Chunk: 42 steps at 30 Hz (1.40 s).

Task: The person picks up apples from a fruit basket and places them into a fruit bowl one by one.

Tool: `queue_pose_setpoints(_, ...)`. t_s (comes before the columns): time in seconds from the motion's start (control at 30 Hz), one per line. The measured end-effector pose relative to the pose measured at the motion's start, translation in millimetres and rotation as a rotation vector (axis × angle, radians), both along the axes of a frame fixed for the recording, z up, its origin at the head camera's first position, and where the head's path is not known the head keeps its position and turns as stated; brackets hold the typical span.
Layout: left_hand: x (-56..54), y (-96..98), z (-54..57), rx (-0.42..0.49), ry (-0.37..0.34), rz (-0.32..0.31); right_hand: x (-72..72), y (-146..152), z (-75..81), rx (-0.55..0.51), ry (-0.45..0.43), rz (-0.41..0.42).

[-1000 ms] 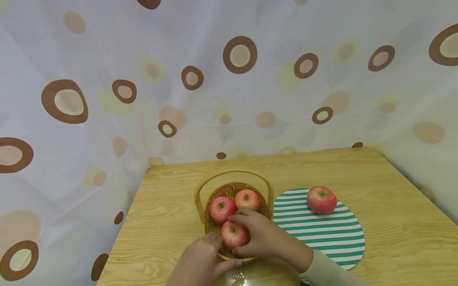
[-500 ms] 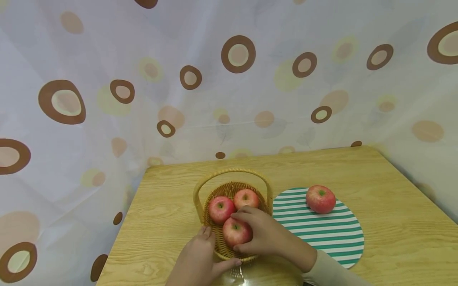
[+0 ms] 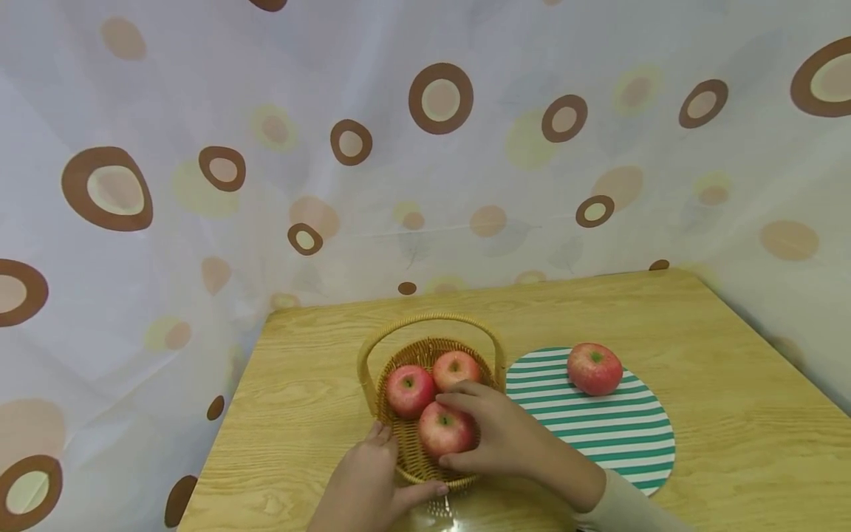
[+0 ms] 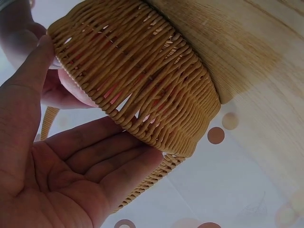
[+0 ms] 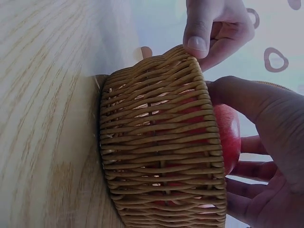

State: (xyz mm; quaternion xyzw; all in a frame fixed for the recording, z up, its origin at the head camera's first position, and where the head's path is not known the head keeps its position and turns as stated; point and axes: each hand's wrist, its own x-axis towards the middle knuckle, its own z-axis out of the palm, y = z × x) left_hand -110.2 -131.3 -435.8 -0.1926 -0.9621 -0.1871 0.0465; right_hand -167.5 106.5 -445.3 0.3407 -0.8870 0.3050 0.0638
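Observation:
A wicker basket [image 3: 415, 462] with a tall handle stands on the table, holding a red apple [image 3: 410, 391] on the left and a paler apple [image 3: 456, 369] at the back. At the basket's front, a third apple [image 3: 444, 428] is held by my right hand [image 3: 499, 432], fingers over its far side and thumb at its near side. My left hand [image 3: 366, 476] holds the basket's rim at the front left. In the left wrist view, the left thumb touches the rim [image 4: 83, 90] and the fingers lie against it. The right fingertips are partly hidden behind the apple in the right wrist view [image 5: 230, 135].
To the right of the basket lies a green and white striped round mat [image 3: 598, 436] with another apple [image 3: 595, 369] on its far part. The wooden table [image 3: 306, 369] meets a curtain [image 3: 372, 273] with brown ring prints at its back and sides.
My right hand and the front apple have shifted slightly right and away from the basket's front rim. The left fingers have moved slightly left, off the front apple's side. The view has drifted a little.

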Motion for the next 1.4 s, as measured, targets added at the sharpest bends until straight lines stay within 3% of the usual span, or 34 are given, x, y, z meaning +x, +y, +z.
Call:
queue_pose_setpoints(0.4,-0.3,0.2,0.6,0.064,-0.033,0.002,8.2,15.8,5.2,-0.057,0.039,0.012)
queue_pose_setpoints(0.73,-0.8,1.4,-0.8,0.083,-0.004,0.001,12.6,30.7,7.9,-0.096,0.075,0.0)
queue_pose_setpoints(0.93,-0.3,1.8,1.5,0.093,-0.035,-0.003,13.9,39.2,11.0,-0.143,0.092,0.012)
queue_pose_setpoints(1.2,0.0,2.4,0.4,0.084,-0.027,0.016,19.0,48.6,18.6,-0.131,0.082,-0.015)
queue_pose_setpoints(1.4,-0.3,2.2,0.5,0.088,-0.04,0.015,19.5,61.6,18.3,-0.133,0.127,-0.03)
